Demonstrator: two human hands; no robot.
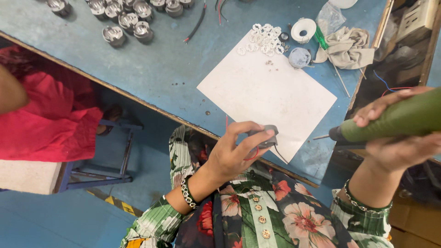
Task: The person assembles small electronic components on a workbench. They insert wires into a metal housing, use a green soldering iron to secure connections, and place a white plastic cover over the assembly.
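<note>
Head view showed the left hand [232,154] pinching a small grey metal housing [265,136]; the green power screwdriver [395,120], clasped by the right hand [397,138], pointed its long axis leftward at it.

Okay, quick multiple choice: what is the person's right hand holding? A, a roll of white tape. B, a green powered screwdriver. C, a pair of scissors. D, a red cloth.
B: the right hand grips a green powered screwdriver, its bit pointing toward the small grey part pinched in the left hand over the white sheet.
</note>
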